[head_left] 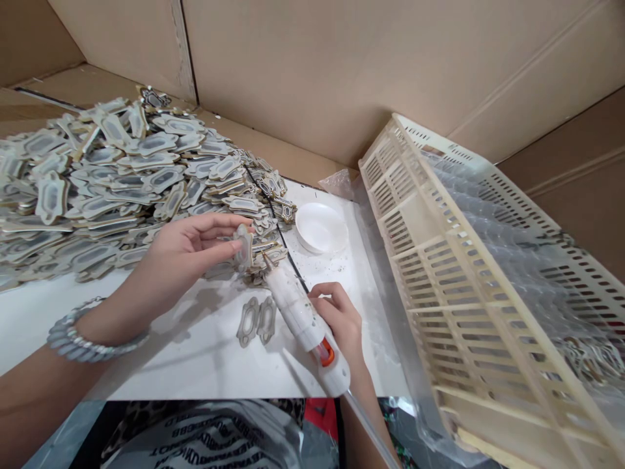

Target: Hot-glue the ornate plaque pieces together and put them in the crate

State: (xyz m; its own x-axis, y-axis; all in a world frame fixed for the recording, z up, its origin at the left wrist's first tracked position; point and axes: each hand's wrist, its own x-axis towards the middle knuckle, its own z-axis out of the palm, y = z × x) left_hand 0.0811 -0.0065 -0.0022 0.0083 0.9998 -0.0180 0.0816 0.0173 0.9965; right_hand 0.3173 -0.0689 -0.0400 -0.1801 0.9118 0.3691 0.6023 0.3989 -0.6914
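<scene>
My left hand (193,251) pinches a small ornate frame-shaped piece (243,248) upright between thumb and fingers, over the white table (161,365). My right hand (342,322) grips a white hot glue gun (305,319) with an orange trigger. Its nozzle points up-left and nearly touches the held piece. Two flat grey frame pieces (257,320) lie on the table just below the gun. A silver beaded bracelet (78,342) circles my left wrist.
A big heap of similar silver and gold frame pieces (112,176) covers the table's left. A small white dish (322,228) sits behind the gun. A cream plastic crate (469,286) lined with bubble wrap leans at right. Cardboard walls (312,65) stand behind.
</scene>
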